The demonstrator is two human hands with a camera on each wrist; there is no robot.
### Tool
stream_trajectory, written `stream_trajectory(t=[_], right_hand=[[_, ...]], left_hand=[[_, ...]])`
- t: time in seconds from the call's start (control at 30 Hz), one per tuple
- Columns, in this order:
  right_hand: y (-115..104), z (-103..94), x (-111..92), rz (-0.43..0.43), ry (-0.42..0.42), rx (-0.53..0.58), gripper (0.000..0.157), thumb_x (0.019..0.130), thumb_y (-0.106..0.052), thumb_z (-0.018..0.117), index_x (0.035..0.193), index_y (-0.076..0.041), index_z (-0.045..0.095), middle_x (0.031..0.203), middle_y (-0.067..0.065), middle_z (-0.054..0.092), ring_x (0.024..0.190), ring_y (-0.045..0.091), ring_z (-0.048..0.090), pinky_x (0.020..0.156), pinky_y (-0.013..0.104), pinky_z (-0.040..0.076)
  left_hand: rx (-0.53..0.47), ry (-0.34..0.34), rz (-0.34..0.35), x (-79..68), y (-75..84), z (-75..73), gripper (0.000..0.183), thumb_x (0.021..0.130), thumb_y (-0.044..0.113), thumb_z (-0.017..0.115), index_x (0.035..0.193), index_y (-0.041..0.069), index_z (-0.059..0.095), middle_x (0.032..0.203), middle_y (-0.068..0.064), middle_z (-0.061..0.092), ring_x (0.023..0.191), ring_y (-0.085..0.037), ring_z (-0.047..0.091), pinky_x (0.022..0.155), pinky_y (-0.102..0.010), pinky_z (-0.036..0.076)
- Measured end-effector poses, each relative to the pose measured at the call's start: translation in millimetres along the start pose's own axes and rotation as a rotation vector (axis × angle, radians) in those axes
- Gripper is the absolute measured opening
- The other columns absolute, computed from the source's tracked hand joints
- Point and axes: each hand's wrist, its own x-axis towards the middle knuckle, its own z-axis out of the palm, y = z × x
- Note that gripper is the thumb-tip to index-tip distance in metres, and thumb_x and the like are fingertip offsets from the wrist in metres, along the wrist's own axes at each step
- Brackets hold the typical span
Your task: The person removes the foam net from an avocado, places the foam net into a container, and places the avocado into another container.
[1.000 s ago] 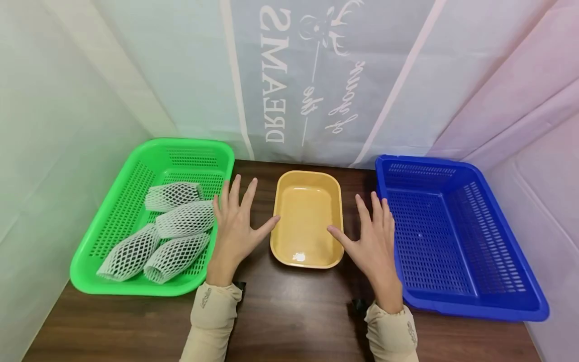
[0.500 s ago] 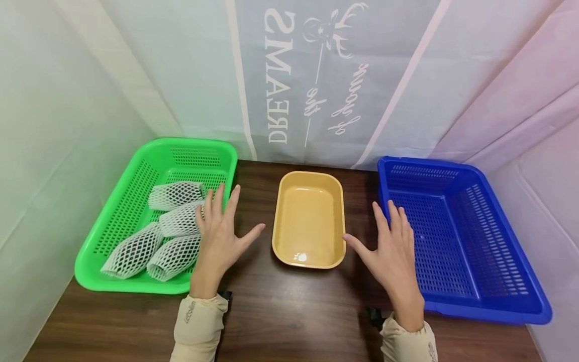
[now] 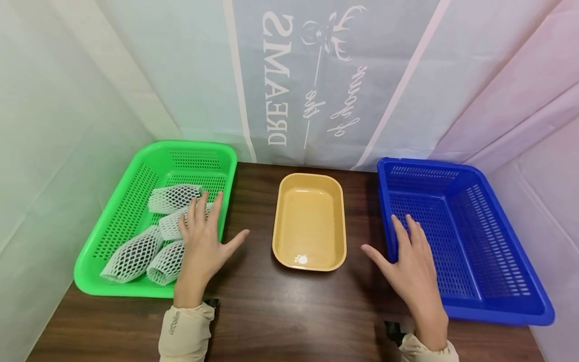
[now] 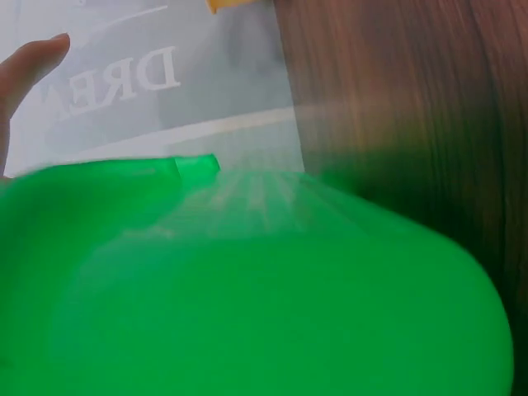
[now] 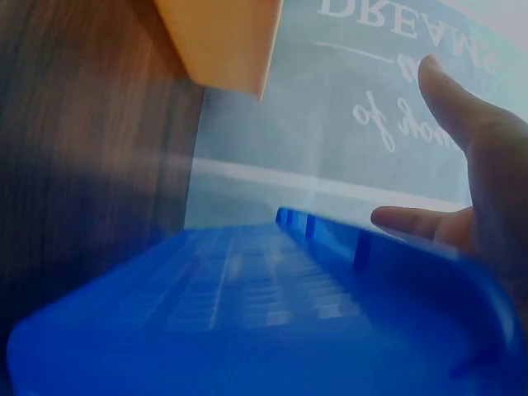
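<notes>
My left hand [image 3: 202, 249] hovers with spread fingers over the right side of the green basket [image 3: 86, 251], hiding part of the foam-net-wrapped items inside. Several of these lie in the basket, among them one wrapped item [image 3: 133, 255] at the front left; dark shapes show through the white mesh. My right hand [image 3: 411, 266], fingers apart and holding nothing, is above the left rim of the blue basket [image 3: 506, 241]. Between the hands stands a yellow tray [image 3: 309, 226] with nothing in it. In the left wrist view the green basket's wall [image 4: 289, 313] fills the lower part.
All three containers stand on a dark wooden table [image 3: 289, 317]. Behind them hangs a grey cloth with mirrored lettering [image 3: 277, 80]. Pale cloth walls [image 3: 54, 151] close in the left and right sides.
Both hands have moved apart and back toward the person, the left from beside the yellow tray to over the green basket, the right from the tray to the blue basket's rim.
</notes>
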Motion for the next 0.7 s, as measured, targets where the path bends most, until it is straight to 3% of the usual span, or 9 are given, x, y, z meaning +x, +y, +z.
stream_trajectory(t=[0.3, 0.7], right_hand=[[23, -8.5, -14, 0.066, 0.013, -0.033, 0.090, 0.088, -0.054, 0.069, 0.155, -0.007, 0.031, 0.158, 0.030, 0.026, 0.143, 0.055, 0.024, 0.108, 0.073, 0.022], [50, -16.8, -34, 0.123, 0.094, -0.080, 0.074, 0.091, -0.048, 0.067, 0.147, -0.005, 0.045, 0.143, 0.032, 0.046, 0.127, 0.055, 0.041, 0.102, 0.070, 0.030]], left_hand=[[0.026, 0.014, -0.017, -3.0, -14.5, -7.1, 0.098, 0.077, 0.046, 0.081, 0.156, 0.017, 0.030, 0.161, -0.022, 0.022, 0.146, -0.051, 0.016, 0.109, -0.077, 0.010], [0.013, -0.007, -0.039, -7.0, -31.1, -14.8, 0.097, 0.077, 0.045, 0.080, 0.156, 0.020, 0.029, 0.161, -0.022, 0.023, 0.145, -0.051, 0.017, 0.108, -0.077, 0.009]])
